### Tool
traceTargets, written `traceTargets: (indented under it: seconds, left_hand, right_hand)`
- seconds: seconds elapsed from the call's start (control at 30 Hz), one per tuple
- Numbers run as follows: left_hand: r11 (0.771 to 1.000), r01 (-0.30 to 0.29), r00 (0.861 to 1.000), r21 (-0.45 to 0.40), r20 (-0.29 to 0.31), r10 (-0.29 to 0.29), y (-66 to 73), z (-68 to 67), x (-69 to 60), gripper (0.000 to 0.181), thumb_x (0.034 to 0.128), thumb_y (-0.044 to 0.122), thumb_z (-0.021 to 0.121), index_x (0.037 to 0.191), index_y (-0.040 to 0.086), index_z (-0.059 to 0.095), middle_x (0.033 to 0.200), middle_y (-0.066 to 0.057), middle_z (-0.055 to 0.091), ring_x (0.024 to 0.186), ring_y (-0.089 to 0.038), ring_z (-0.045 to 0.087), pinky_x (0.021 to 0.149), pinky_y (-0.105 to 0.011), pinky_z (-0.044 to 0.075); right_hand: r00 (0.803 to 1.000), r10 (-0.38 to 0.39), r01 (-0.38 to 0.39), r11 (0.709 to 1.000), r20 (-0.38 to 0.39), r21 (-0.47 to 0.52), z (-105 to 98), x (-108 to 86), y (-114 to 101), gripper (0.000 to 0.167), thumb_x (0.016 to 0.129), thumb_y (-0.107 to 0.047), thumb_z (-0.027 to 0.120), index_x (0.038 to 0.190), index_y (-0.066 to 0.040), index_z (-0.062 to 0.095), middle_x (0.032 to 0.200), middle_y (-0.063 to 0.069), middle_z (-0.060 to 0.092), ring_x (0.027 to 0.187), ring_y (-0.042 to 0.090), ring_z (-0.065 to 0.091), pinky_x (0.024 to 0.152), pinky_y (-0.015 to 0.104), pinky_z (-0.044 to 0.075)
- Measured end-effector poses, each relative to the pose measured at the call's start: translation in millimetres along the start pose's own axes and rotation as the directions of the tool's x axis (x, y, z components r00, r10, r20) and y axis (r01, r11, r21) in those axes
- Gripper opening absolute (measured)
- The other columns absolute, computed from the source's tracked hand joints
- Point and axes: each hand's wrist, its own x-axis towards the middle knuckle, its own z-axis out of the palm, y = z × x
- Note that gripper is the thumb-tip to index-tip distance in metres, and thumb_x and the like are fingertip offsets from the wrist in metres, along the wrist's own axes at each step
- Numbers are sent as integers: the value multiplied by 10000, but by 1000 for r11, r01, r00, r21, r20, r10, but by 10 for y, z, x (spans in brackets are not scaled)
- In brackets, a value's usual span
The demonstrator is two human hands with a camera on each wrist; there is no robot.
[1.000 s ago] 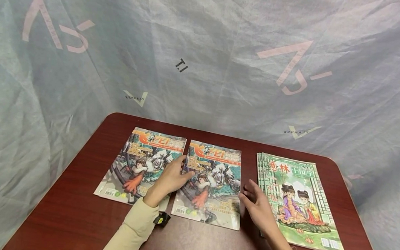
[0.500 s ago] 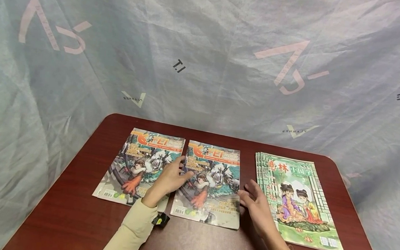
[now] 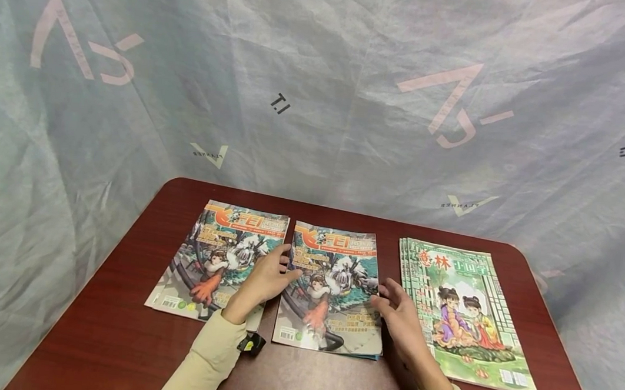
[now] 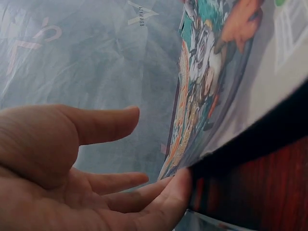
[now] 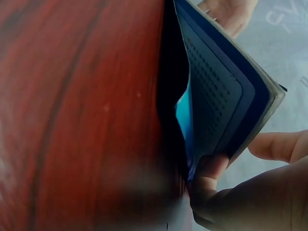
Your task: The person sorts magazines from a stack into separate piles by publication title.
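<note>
In the head view, a comic-style magazine (image 3: 334,290) with an orange title lies in the middle, its right side raised off the table. My right hand (image 3: 403,323) grips that right edge, thumb above and fingers beneath; the right wrist view shows the underside page (image 5: 207,86) with printed text. Part of a blue sheet (image 5: 184,118) shows below it. My left hand (image 3: 268,278) lies along the magazine's left edge. In the left wrist view its fingers (image 4: 163,202) touch that edge, while the thumb stands apart from the cover.
Left of the middle one, matching magazines (image 3: 197,265) lie stacked and slightly fanned. At the right is a stack of green-covered magazines (image 3: 475,321). Everything rests on a dark red table (image 3: 104,331), with a grey printed cloth (image 3: 317,101) hanging behind it.
The middle magazine's right side has lifted and its lower edge has shifted slightly right, baring a strip of blue beneath. My right fingers have closed on its edge. The left hand stays in place.
</note>
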Motion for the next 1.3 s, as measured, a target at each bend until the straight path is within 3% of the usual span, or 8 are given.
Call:
traceTargets:
  seconds: [0.1,0.3,0.37,0.53,0.6,0.73,0.93,1.3]
  left_hand:
    - [1000,-8,1000,3,2,8,20,4,-16,722,1061,129,762,1663,-64,413,1485,-344,619,1324,-491,653,1047,-589,590]
    - [1000,-15,1000,4,2,15,38,15,-44,746,1052,138,776,1662,-77,405,1481,-350,620,1310,-495,658,1028,-589,599]
    - [1000,-13,1000,3,1,13,34,14,-43,758,1050,144,781,1665,-77,398,1482,-347,620,1309,-494,660,1028,-586,600]
    - [1000,-23,1000,10,-4,23,37,1,-39,772,1049,155,782,1671,-77,387,1475,-340,628,1300,-492,667,1026,-585,601]
    - [1000,-25,1000,13,-4,25,36,-4,-37,773,1052,158,780,1675,-73,384,1479,-332,628,1300,-488,667,1030,-585,599]
    - [1000,-30,999,8,12,30,32,-22,-41,758,1057,131,768,1674,-77,380,1501,-319,618,1282,-477,677,1009,-571,610]
    - [1000,-3,999,-21,46,3,20,-75,-24,737,1040,-5,741,1679,-60,380,1543,-267,601,1233,-436,702,938,-503,636]
    - [1000,-15,997,24,75,14,-11,-81,21,747,920,-175,770,1609,-9,534,1524,-218,637,1140,-360,729,868,-423,649]
  right_hand:
    - [1000,-5,5,1000,-14,-19,6,13,16,728,1111,-69,646,1708,101,266,1679,381,390,1539,504,437,1225,578,436]
    - [998,-39,37,997,-40,-62,53,13,15,689,1085,-50,682,1661,138,354,1643,388,436,1406,442,536,965,189,500]
    - [998,-53,50,996,-42,-72,67,-3,5,687,1084,-42,682,1660,139,355,1630,386,453,1402,440,539,993,218,504]
    - [995,-91,88,993,-33,-84,79,-47,-12,701,1076,-25,691,1666,133,346,1644,387,437,1525,518,445,1235,585,417]
    - [994,-105,102,990,-31,-95,81,-51,-6,705,1076,-25,694,1668,131,343,1660,384,419,1547,531,419,1254,631,384]
    - [990,-132,125,985,-50,-115,71,-52,0,669,1083,-6,682,1663,118,373,1657,359,444,1515,506,475,1188,484,500]
    - [988,-124,116,989,-88,-93,-2,-24,24,621,1082,52,649,1666,37,438,1544,320,568,1351,440,612,788,204,566]
    - [990,-137,133,986,-39,-98,-41,42,56,522,1071,63,652,1585,36,566,1505,333,619,1276,393,684,829,220,571]
